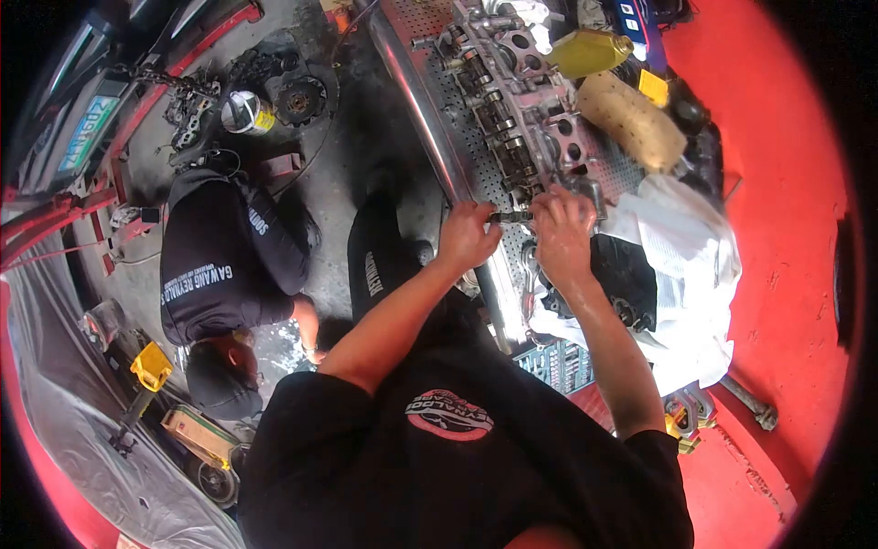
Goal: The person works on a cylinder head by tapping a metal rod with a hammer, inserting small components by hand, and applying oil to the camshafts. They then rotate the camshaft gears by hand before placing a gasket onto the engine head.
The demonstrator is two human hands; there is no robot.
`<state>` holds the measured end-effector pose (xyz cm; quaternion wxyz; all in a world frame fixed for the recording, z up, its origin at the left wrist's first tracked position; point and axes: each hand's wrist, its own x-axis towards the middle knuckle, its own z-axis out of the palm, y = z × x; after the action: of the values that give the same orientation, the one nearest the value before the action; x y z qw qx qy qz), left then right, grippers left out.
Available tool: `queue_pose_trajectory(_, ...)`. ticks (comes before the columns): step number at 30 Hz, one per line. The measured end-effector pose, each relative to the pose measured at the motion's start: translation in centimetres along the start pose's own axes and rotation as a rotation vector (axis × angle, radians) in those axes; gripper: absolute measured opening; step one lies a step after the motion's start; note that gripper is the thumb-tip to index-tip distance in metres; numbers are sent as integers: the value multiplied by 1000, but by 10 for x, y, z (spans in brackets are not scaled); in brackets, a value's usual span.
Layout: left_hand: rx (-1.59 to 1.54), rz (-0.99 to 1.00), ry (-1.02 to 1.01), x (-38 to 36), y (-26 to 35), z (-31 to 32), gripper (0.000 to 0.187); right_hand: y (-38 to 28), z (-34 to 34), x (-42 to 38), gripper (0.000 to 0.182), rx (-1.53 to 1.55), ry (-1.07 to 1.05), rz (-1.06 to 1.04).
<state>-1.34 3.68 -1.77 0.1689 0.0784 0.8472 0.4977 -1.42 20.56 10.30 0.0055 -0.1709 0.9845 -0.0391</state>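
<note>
A metal cylinder head (512, 137) with a row of shafts and lobes lies on a perforated metal bench (425, 69). At its near end, my left hand (469, 235) is closed around one end of a small dark part (510, 218). The fingers of my right hand (562, 229) are bent over the other end of that part, beside the cylinder head. What the part is cannot be made out, and my fingers hide both its ends.
Left, a co-worker (229, 261) in black bends near the floor. A white bucket (245, 112) stands beyond. Right of the cylinder head lie a yellow bottle (590, 53), a tan roll (631, 121) and white cloth (686, 265). A socket set (558, 366) sits at the bench's near end.
</note>
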Motion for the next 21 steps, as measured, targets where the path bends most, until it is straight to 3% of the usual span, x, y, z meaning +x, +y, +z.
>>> queue_pose_trajectory(2, 188, 268, 148, -6, 3, -35, 43, -7, -4, 5, 22, 127, 63, 69)
queue_pose_trajectory(5, 63, 232, 3, -1, -3, -60, 53, -18, -3, 17, 23, 264, 154, 109)
queue_pose_trajectory(9, -84, 25, -179, 14, -7, -90, 42, -26, -7, 39, 23, 408, 238, 154)
queue_pose_trajectory(10, -57, 176, -30, 17, -13, -95, 37, -27, -8, 44, 24, 448, 260, 182)
queue_pose_trajectory(13, -67, 176, 35, 35, -27, -128, 35, -29, -15, 55, 34, 613, 327, 350)
queue_pose_trajectory(15, -190, -60, 139, 61, -33, -159, 29, -36, -22, 55, 37, 706, 431, 473)
queue_pose_trajectory(16, 95, 8, 184, 84, -9, -192, 26, -39, -20, 46, 36, 682, 408, 478)
queue_pose_trajectory(18, 169, 43, 296, 140, -14, -227, 24, -51, -21, 27, 34, 653, 414, 568)
queue_pose_trajectory(21, 570, 5, 278, 244, -37, -261, 41, -42, -15, 7, 33, 471, 477, 676)
